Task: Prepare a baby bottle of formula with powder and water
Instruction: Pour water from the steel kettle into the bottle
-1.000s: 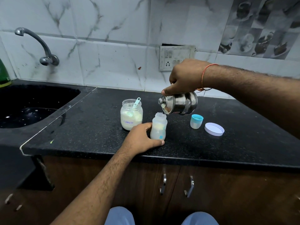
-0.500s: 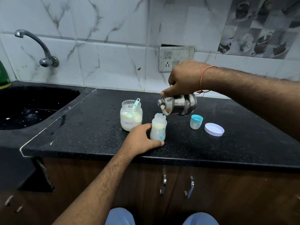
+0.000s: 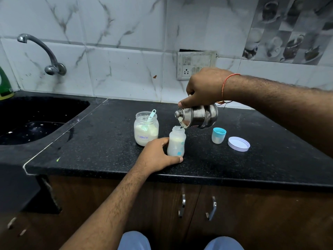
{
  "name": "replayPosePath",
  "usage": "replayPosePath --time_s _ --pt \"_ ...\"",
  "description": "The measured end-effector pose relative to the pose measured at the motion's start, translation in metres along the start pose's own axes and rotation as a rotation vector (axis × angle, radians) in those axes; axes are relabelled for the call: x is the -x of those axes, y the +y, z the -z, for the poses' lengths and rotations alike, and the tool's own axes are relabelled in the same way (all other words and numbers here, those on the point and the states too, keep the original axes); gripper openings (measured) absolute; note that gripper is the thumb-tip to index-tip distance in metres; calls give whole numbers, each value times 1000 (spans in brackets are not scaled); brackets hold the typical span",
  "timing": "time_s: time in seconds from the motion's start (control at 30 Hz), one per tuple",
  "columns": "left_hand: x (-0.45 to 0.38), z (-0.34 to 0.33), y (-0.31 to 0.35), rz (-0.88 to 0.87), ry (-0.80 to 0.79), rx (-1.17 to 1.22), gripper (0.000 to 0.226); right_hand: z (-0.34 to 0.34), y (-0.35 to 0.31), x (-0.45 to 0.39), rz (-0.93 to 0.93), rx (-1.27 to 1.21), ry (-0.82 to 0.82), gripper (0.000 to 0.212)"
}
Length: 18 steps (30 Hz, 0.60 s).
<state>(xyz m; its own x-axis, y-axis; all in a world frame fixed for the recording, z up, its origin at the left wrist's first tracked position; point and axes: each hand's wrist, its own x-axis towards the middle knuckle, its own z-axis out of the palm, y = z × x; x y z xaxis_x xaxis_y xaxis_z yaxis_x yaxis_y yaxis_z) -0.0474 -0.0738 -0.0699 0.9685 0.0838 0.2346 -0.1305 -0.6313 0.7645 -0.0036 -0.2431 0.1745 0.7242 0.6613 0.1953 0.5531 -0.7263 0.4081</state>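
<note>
A small translucent baby bottle [image 3: 177, 142] stands upright and uncapped on the black counter [image 3: 108, 141], with pale contents inside. My left hand [image 3: 158, 156] wraps its lower left side. My right hand [image 3: 203, 87] grips a steel jug [image 3: 198, 115] from above and tips it sideways, spout just over the bottle's mouth. To the left stands an open glass jar [image 3: 146, 129] labelled Formula, part full of powder, with a teal scoop [image 3: 151, 114] leaning in it.
The bottle's teal-ringed cap [image 3: 218, 135] and a white jar lid [image 3: 238, 143] lie on the counter to the right. A black sink [image 3: 27, 121] with a steel tap [image 3: 43, 51] is at the left. The counter's front edge runs just below my left hand.
The jug stays tipped over the bottle's mouth and both hands hold their places; only the camera has shifted slightly.
</note>
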Motion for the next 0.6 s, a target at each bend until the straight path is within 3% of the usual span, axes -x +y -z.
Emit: replayPosePath --time_s 0.37,0.6 --pt "1 0 1 -4 1 -3 63 -2 1 1 -12 -21 -12 65" --pt "1 -1 1 -10 -2 5 64 -11 15 6 -95 -163 -75 59"
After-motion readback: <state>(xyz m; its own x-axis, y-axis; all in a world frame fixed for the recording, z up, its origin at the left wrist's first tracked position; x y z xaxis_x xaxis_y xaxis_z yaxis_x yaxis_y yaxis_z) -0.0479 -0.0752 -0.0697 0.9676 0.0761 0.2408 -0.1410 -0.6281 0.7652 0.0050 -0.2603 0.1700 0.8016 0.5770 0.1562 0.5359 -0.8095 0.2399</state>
